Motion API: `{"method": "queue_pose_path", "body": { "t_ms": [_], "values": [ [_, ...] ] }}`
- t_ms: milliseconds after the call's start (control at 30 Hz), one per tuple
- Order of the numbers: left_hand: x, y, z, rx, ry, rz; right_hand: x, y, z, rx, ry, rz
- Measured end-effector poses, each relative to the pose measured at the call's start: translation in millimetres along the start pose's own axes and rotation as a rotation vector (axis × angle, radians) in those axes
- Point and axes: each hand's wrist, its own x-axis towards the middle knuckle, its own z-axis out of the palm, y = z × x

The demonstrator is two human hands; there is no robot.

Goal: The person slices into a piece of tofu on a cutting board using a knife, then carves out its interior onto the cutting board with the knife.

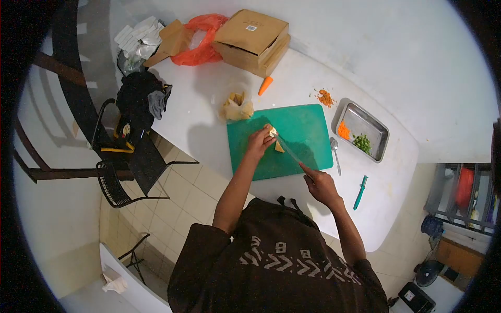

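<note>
Over the green cutting board (248, 161), my left hand (257, 143) pinches a pale cream-coloured piece of food (273, 132) between its fingertips. A knife (288, 150) is gripped by its handle in my right hand (321, 185). Its blade points up and left, and the tip end meets the piece in my left hand; whether it is cutting in I cannot tell. A yellowish wedge (279, 147) of similar food lies on the board just below the blade. At the board's upper left corner stands an open plastic bag (238, 108) with yellow-brown pieces inside.
A metal tray (384, 140) with chopped orange and green vegetables stands right of the board. Beside it are a spoon (335, 151), a green-handled peeler (360, 193) and orange scraps (326, 98). Farther back are a carrot piece (265, 85), cardboard boxes (251, 39) and a red plastic bag (201, 39).
</note>
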Motion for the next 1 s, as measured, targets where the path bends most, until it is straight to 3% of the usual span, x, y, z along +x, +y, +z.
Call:
{"method": "queue_pose_path", "body": {
  "t_ms": [67,100,167,200,267,367,500,567,600,667,1000],
  "values": [
    [7,-2,-4,-0.017,-0.069,-0.013,0,5,10,0.367,0.020,0.012],
    [11,-4,-5,-0.021,-0.069,-0.009,1,5,11,0.364,0.019,0.007],
    [17,-9,-8,-0.011,-0.065,-0.016,2,6,14,0.713,-0.167,0.221],
    [19,-11,-7,-0.014,-0.067,-0.014,3,4,10,0.708,-0.167,0.220],
    [23,-16,-7,-0.036,-0.079,0.013,4,2,3,1.169,-0.326,0.517],
    [41,-24,-16,-0.097,-0.133,0.012,2,7,6,1.404,-0.324,0.578],
    [31,-10,1,-0.077,-0.138,-0.004,-3,2,-3,1.338,-0.254,0.571],
    [32,-12,3,-0.070,-0.124,0.019,-5,-3,-10,0.988,-0.251,0.504],
    [32,-14,5,-0.075,-0.126,0.016,-5,-2,-8,0.984,-0.251,0.508],
    [29,-16,4,-0.077,-0.144,0.044,-6,-1,-3,0.653,-0.146,0.314],
    [32,-22,-1,-0.124,-0.150,0.005,-1,4,12,0.470,0.033,0.082]
  ]
}}
